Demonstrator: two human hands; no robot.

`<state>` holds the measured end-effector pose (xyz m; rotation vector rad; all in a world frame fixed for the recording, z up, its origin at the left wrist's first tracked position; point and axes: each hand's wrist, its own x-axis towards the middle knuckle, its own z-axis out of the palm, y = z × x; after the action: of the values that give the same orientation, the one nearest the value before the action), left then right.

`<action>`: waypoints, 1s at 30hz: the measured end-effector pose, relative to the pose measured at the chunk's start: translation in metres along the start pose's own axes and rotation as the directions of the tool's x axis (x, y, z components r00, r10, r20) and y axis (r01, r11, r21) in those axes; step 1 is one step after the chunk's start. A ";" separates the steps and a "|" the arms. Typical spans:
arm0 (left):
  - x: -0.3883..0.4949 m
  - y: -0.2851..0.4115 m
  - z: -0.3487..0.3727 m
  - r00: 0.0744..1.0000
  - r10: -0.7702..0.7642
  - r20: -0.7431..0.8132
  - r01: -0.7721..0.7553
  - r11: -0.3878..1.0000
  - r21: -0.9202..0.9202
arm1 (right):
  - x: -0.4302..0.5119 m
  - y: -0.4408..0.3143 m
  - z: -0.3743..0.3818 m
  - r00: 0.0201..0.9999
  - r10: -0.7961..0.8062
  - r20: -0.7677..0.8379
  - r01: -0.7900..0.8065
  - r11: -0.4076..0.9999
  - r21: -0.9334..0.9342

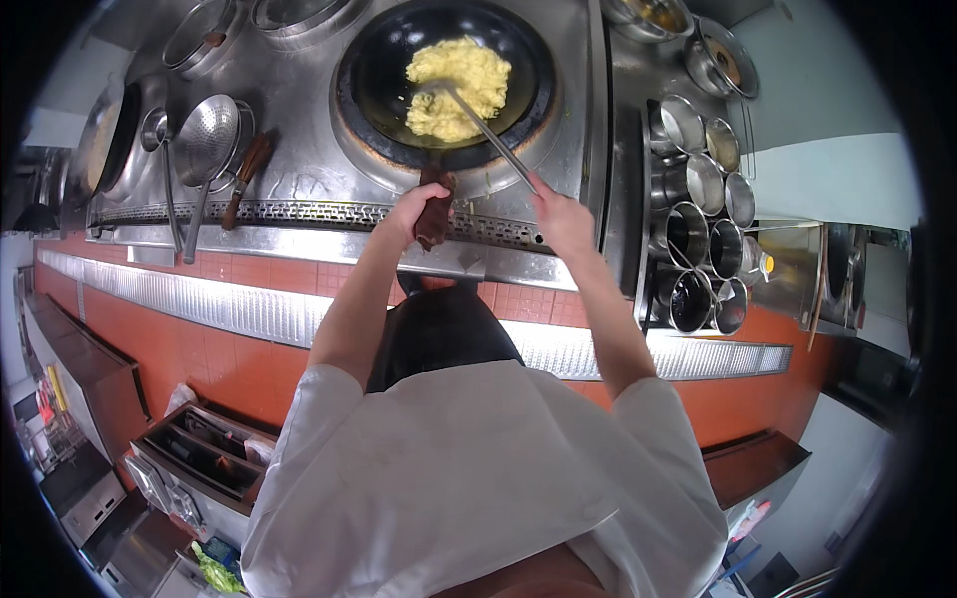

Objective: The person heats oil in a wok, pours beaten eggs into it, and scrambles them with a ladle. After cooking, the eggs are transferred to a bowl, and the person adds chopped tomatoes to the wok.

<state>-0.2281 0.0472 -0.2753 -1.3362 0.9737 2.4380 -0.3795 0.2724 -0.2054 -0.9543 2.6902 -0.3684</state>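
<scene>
A black wok point(381, 75) sits on a round burner ring of the steel range, with a mass of yellow scrambled egg point(467, 71) in it. My left hand point(413, 212) grips the wok's handle, which is wrapped in a brown cloth point(434, 213). In my right hand point(562, 218) is the long metal shaft of a wok ladle point(490, 136). The ladle's head rests among the egg, left of its middle, and is partly hidden by it.
Left of the wok lie a perforated strainer point(208, 138), a ladle point(155, 131) and a brown bristle brush point(250, 161). A rack of several steel containers point(705, 183) stands at the right. Behind me, a metal floor grate point(224, 295) crosses the red tiles.
</scene>
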 end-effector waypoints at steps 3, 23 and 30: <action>-0.002 0.003 0.000 1.000 -0.003 0.011 0.003 1.000 0.015 | 0.005 -0.024 0.006 0.978 -0.155 -0.138 0.187 0.947 0.260; 0.007 -0.001 -0.013 0.998 0.037 0.059 -0.038 0.999 0.014 | -0.030 -0.022 0.008 0.995 0.101 -0.001 -0.101 0.994 -0.037; 0.020 0.005 -0.030 0.981 -0.019 0.191 0.029 0.998 -0.054 | 0.008 -0.085 0.060 0.981 0.178 0.079 -0.191 0.799 0.571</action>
<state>-0.2212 0.0223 -0.3001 -1.0978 0.8424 2.5359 -0.3165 0.1945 -0.2357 -0.5005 2.3764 -1.0472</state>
